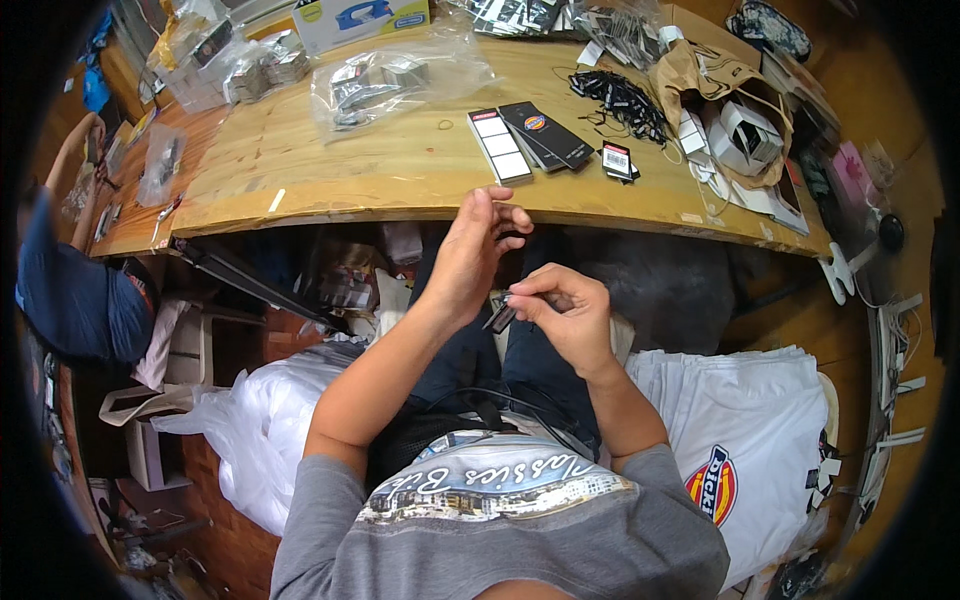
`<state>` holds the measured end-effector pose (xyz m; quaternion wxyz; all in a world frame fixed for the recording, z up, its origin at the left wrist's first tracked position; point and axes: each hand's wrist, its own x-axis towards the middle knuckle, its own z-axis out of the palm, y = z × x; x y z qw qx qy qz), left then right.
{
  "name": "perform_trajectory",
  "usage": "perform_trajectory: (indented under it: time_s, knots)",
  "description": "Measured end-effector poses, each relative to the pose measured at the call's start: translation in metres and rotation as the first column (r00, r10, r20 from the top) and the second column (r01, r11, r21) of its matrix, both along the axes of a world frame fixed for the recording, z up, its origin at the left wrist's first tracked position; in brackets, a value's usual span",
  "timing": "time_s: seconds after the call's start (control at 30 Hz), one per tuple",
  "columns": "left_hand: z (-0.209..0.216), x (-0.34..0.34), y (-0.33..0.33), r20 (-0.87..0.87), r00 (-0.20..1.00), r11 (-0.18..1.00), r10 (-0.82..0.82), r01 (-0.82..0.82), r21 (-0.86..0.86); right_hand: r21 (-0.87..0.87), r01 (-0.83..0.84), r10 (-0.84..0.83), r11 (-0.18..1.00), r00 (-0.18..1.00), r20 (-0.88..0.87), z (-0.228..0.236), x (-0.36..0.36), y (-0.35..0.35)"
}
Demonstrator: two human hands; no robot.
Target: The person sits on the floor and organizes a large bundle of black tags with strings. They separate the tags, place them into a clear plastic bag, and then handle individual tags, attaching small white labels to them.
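My right hand (568,308) is closed in a pinch, with thumb and fingertips on a small dark tag (500,318) that hangs over my lap. My left hand (478,245) is raised just in front of the table's near edge, fingers loosely bent and apart, holding nothing that shows. Beyond it on the wooden table (330,180) lie a stack of white-panelled labels with a red top (498,146), some long black hang tags (560,138) and a small pile of barcode tags (617,161). Farther right is a tangle of black string tags (622,103).
Folded white shirts (740,400) are stacked to my right. A clear plastic bag (400,80) and a paper bag (715,75) holding white pieces occupy the table. White plastic wrapping (275,425) sits at my left. Another person (85,290) works at the far left.
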<state>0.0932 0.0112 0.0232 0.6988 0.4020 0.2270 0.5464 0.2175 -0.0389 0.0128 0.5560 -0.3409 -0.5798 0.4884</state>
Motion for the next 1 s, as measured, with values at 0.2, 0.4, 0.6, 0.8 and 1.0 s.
perform_trajectory:
  time_s: [0.2, 0.4, 0.6, 0.8, 1.0]
  knots:
    - [0.003, 0.01, -0.001, 0.06, 0.995, 0.991, 0.077, -0.069, -0.112, 0.209, 0.083, -0.108, 0.974, 0.988, 0.11, -0.003, -0.014, 0.0]
    - [-0.005, 0.002, 0.0, 0.124, 0.986, 0.989, -0.114, 0.125, -0.082, 0.199, 0.005, -0.047, 0.98, 0.978, 0.203, 0.004, -0.014, 0.001]
    - [-0.015, -0.037, -0.007, -0.267, 0.829, 0.831, -0.492, 0.539, 0.142, 0.215, 0.125, -0.156, 0.969, 0.978, 0.136, 0.027, 0.006, 0.023]
    - [-0.025, -0.03, -0.022, -0.337, 0.919, 0.951, -0.205, 0.268, 0.152, 0.131, 0.063, -0.065, 0.989, 0.998, 0.012, 0.045, -0.002, 0.022]
    - [-0.025, -0.02, -0.02, -0.206, 0.928, 0.938, 0.31, -0.264, 0.224, 0.156, -0.05, 0.055, 0.986, 0.998, -0.027, 0.051, -0.011, 0.022]
